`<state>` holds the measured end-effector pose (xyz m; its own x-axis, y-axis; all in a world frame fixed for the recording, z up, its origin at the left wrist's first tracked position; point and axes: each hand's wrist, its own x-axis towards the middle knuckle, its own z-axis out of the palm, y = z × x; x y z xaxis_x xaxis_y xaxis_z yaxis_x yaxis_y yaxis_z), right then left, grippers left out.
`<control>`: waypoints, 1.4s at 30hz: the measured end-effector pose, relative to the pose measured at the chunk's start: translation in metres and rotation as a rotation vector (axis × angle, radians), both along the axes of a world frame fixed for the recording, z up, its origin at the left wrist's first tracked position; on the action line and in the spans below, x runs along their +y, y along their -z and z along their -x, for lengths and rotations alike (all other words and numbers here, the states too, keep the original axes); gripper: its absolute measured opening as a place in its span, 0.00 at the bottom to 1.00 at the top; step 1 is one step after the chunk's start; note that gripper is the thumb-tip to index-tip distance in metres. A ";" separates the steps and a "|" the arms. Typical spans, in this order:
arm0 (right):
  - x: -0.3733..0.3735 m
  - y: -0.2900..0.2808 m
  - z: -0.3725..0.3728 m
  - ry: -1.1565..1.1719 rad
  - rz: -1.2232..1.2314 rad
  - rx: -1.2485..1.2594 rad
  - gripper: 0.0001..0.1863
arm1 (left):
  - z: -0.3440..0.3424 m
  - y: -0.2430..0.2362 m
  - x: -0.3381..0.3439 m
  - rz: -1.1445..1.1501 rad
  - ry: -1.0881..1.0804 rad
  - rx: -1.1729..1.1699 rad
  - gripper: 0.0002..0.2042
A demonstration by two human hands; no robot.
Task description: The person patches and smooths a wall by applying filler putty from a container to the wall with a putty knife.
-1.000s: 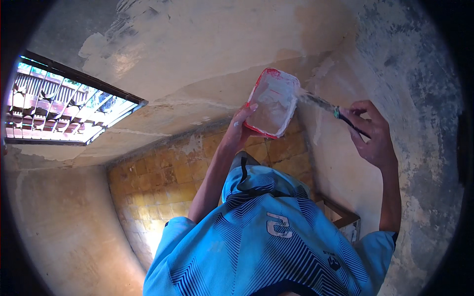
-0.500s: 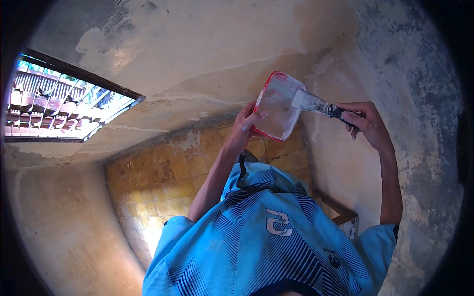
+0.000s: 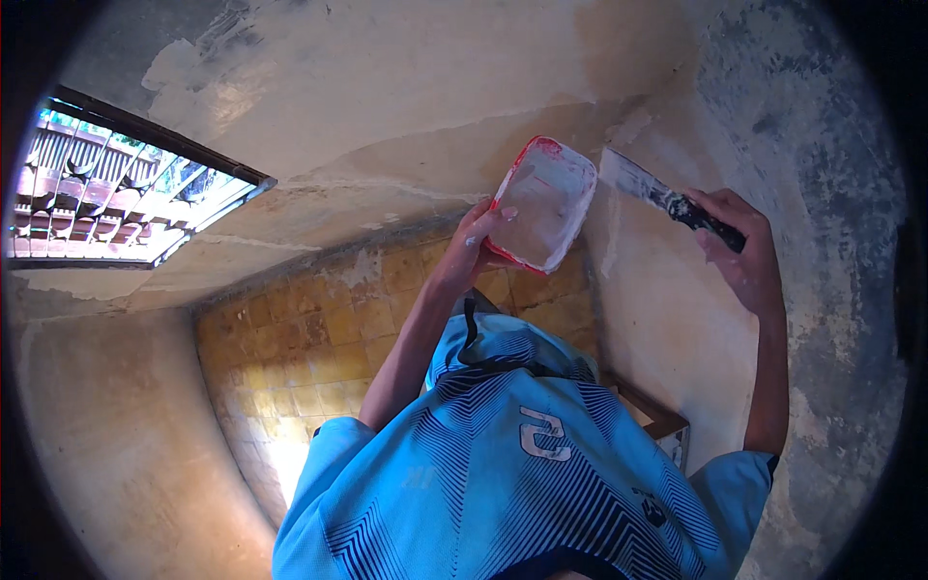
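Observation:
My left hand (image 3: 476,242) grips the left side of a red plastic tub (image 3: 522,259), its thumb over the rim. White paste coats the tub's rim and inner walls. In my right hand (image 3: 739,249) is a putty knife (image 3: 667,198) with a dark, paste-spattered handle. Its wide blade, smeared white, points up and left, just off the tub's right rim. The fingers of my right hand are wrapped round the handle.
Ahead is a patchy plastered wall (image 3: 416,116), with a rough grey wall (image 3: 822,290) on the right. A barred window (image 3: 126,193) opens at left. Yellowish tiles (image 3: 319,338) cover the floor below. A wooden-edged piece (image 3: 662,420) stands low beside my right side.
The putty knife has come out of the tub, moving right and tilting its blade upward. My right hand has shifted slightly right; the tub stays nearly in place.

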<state>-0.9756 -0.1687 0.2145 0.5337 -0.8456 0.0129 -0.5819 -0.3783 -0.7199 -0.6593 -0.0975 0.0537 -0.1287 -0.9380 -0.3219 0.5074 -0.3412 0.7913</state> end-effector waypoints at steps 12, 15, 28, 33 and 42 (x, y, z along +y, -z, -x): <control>0.016 0.033 -0.018 -0.270 0.569 0.368 0.26 | -0.004 0.008 0.007 -0.103 -0.125 0.104 0.29; 0.020 0.031 -0.014 -0.259 0.555 0.386 0.26 | -0.005 0.005 0.009 -0.071 -0.095 0.085 0.30; 0.015 0.009 0.006 -0.055 0.242 0.175 0.28 | -0.015 0.009 0.001 -0.039 -0.077 0.123 0.29; -0.031 -0.019 0.012 -0.205 0.256 0.082 0.26 | -0.017 -0.005 0.000 -0.033 -0.042 -0.011 0.28; -0.064 -0.041 -0.023 -0.061 -0.115 -0.135 0.25 | -0.023 -0.013 0.005 -0.105 0.065 -0.019 0.27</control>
